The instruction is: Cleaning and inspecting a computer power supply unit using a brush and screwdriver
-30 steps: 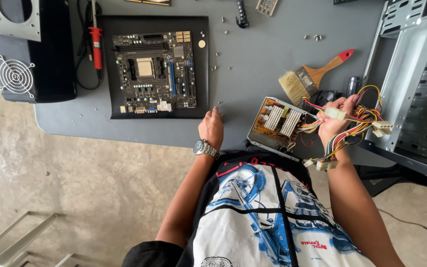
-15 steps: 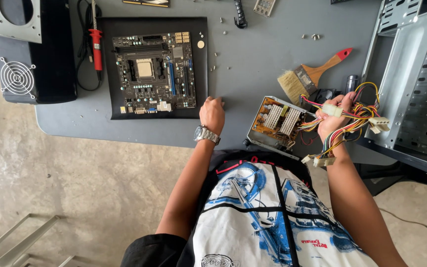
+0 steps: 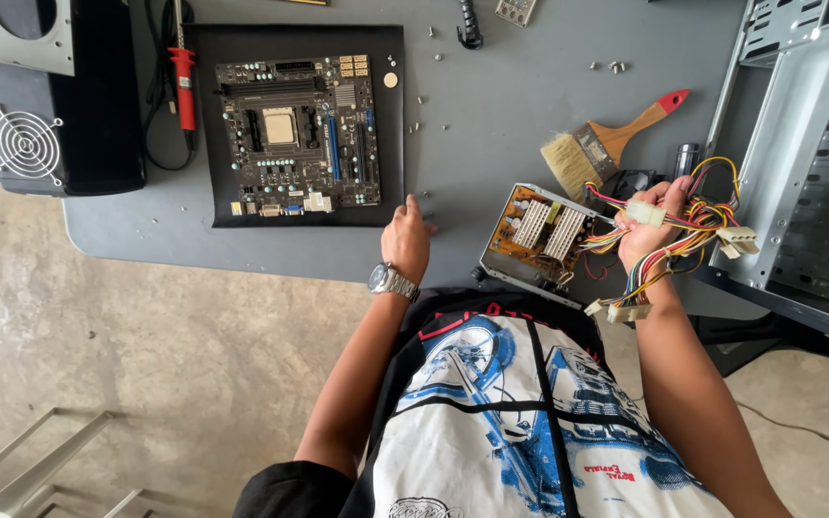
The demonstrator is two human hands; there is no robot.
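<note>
Here, the big grey metal computer case [image 3: 798, 163] lies open along the right edge of the rounded grey worktop [image 3: 491, 105], and its sharp sheet-metal edges sit close to the right hand [image 3: 652, 228], so a careless swing could scrape skin or snag wiring. Next in size, the black square mat [image 3: 201, 125] carries the dark green motherboard [image 3: 297, 134], well apart from both hands. The opened power supply unit with its orange circuit board and pale heat sinks [image 3: 539, 235] sits at the worktop's near edge, partly overhanging it; the right hand, with fingers closed around the bundle of coloured cables and white plastic connectors [image 3: 698, 225] leading out of it, could drag the unit off the edge if it pulls too hard, and the exposed board looks vulnerable to a stray touch. The wooden paintbrush with a red-tipped handle [image 3: 606, 144] lies just beyond it. The left hand [image 3: 407, 240], wearing a metal wristwatch [image 3: 391, 282], rests on the worktop beside the mat with fingers loosely curled toward small silver screws [image 3: 429, 200]; whether it pinches one I cannot tell, and such screws could easily roll away or get lost.
</note>
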